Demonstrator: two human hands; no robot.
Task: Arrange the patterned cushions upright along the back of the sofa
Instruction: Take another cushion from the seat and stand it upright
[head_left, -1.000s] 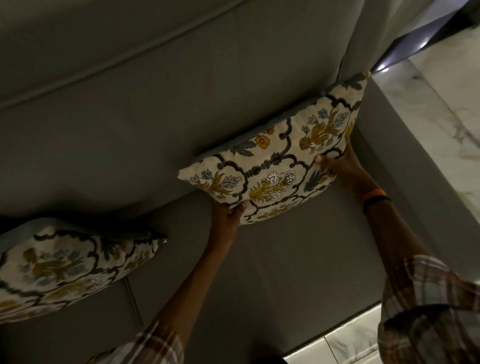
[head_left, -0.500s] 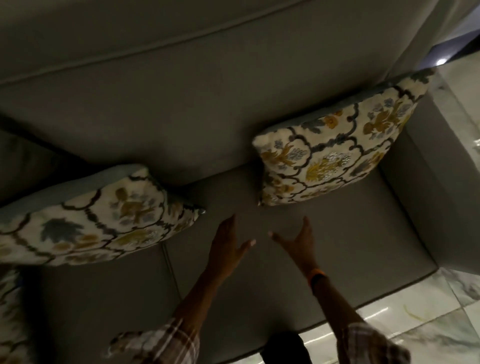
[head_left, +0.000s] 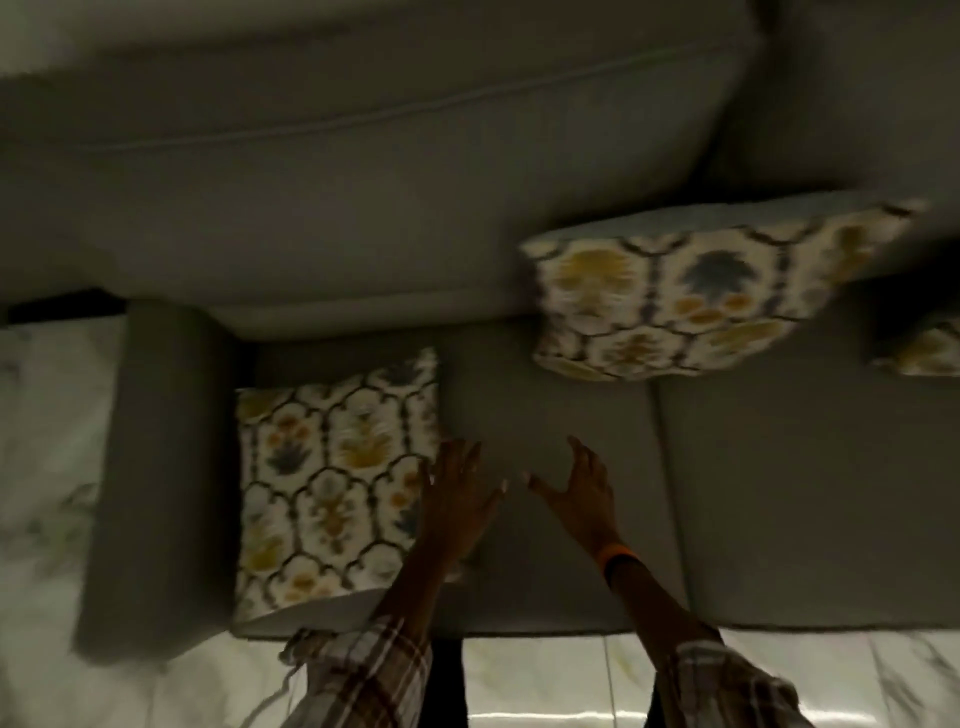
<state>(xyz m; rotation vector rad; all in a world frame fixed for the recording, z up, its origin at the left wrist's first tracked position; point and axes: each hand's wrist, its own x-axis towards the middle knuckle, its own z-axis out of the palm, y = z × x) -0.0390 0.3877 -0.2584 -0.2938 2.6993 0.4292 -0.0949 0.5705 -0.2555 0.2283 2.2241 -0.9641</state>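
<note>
Both hands are bare of any load: the left hand (head_left: 457, 499) is spread wide, fingers splayed, overlapping the right edge of the flat cushion (head_left: 332, 483), and the right hand (head_left: 584, 491) is open just beside it over bare seat (head_left: 779, 493). That cushion lies face up on the seat against the armrest (head_left: 156, 467), not yet stood up. 1 upright cushion (head_left: 691, 291) leans on the backrest (head_left: 363, 218) to the right, and a 2nd (head_left: 924, 348) shows only a corner at the frame edge.

The likely slip, as I judge it: gripping the flat cushion by 1 edge only would let the soft filling fold, so it slumps forward (the backrest is well behind it). Setting it too near the armrest could leave it tilted.

Against the view 0.5 s ago, the scene has swung left: the flat cushion and armrest have come fully into sight, and the hands have shifted from the placed cushions toward it.
</note>
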